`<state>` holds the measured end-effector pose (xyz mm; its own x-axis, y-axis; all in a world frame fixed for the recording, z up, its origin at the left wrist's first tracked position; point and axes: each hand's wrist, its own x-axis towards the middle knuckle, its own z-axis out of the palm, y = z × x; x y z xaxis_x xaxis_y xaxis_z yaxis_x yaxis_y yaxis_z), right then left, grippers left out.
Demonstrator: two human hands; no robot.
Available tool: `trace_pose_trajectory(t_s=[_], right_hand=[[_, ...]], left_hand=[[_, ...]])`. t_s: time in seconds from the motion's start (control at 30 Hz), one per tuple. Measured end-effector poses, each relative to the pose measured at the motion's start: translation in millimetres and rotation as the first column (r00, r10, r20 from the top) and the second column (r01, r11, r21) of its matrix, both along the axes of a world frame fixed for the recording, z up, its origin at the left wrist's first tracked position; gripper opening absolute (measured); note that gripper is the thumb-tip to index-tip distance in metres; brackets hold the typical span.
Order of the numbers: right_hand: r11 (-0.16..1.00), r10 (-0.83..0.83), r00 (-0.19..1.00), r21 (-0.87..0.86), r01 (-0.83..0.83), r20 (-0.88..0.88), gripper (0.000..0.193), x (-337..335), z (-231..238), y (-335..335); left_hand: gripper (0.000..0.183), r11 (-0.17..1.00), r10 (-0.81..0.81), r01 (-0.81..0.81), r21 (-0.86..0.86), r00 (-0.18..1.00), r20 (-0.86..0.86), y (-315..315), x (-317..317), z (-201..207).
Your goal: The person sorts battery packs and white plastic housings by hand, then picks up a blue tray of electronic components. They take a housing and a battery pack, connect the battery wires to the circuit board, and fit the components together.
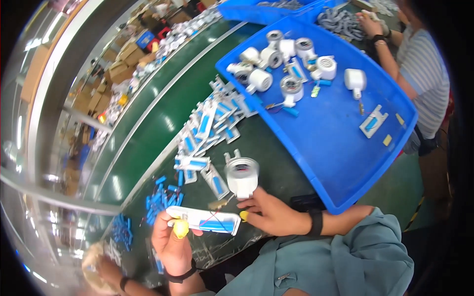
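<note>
Touching two hands: one white casing, one fan head

Over to the right sits the tray, most of its fan heads gathered at the far left end. Left of it, on the table, handle shells lie heaped, loose cells nearer; beyond them runs the belt, with cartons farther left behind.

White on oblong plastic casing in left hand; blue on rectangular plastic tray beyond right hand.
</note>
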<state>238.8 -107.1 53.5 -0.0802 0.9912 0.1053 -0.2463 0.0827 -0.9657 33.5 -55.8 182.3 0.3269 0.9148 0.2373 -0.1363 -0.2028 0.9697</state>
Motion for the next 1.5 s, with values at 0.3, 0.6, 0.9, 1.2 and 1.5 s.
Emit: trace_pose_trajectory(t_s=[0.3,0.6,0.9,1.2,1.5], right_hand=[[0.971,0.237,0.870,-0.120,-0.205,0.432,0.063,11.4,30.0,-14.9],[0.970,0.243,0.839,-0.116,-0.214,0.487,0.056,5.5,28.4,-12.3],[0.984,0.180,0.861,-0.094,-0.154,0.476,0.070,6.2,26.4,-16.3],[0.995,0.029,0.910,0.072,-0.064,0.413,0.083,5.0,32.1,-12.5],[0.994,-0.109,0.850,0.033,0.108,0.515,0.076,11.4,26.6,-16.4]], left_hand=[[0.022,0.875,0.264,-0.375,-0.306,0.900,-0.346,-31.7,-123.1,-86.8],[0.067,0.837,0.531,-0.120,0.534,0.415,-0.738,-9.3,-70.5,-73.4],[0.071,0.992,0.052,-0.107,-0.066,0.824,-0.564,22.0,-35.3,-90.2],[0.065,0.723,-0.440,0.403,-0.561,0.895,0.077,6.6,6.3,-87.2],[0.062,0.984,-0.136,0.175,0.017,0.821,-0.554,-33.1,-21.2,-84.8]])
